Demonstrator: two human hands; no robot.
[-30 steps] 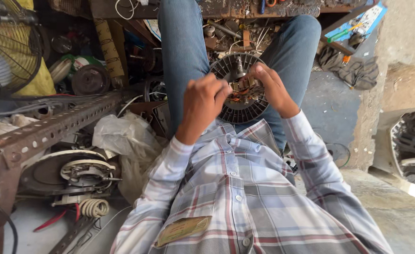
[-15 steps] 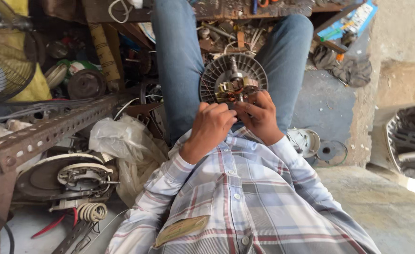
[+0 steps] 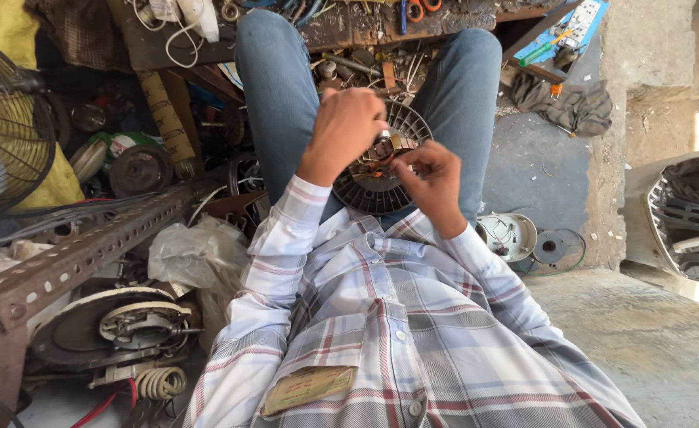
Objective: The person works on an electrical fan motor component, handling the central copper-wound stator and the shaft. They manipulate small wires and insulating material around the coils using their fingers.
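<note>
The person sits with both knees up, and a round ribbed fan motor (image 3: 381,178) rests on the lap between the 2 jean-clad thighs. Everything else is best placed from that motor.

The left hand (image 3: 345,127) hangs over the motor's upper left part, curled into a closed grip around a small metal tool (image 3: 383,136) whose tip pokes out toward the motor's middle. The right hand (image 3: 429,178) sits on the motor's right side, fingers pinched together at the copper windings near the centre; whether it actually holds a wire or only presses on it, I cannot tell.

Left of the motor, a perforated metal angle bar (image 3: 88,246) slants down across the clutter, with a crumpled plastic bag (image 3: 195,254) just beside it. Further left stands a wire-caged fan (image 3: 5,143). Below and left of the motor lies another opened motor disc (image 3: 120,325) with a coil of wire near it. Right of the motor, on the floor, sit a small white round housing (image 3: 512,234) and a flat dark disc (image 3: 557,248), close together. Above and to the right, a grey rag (image 3: 567,103) lies on the floor.
</note>
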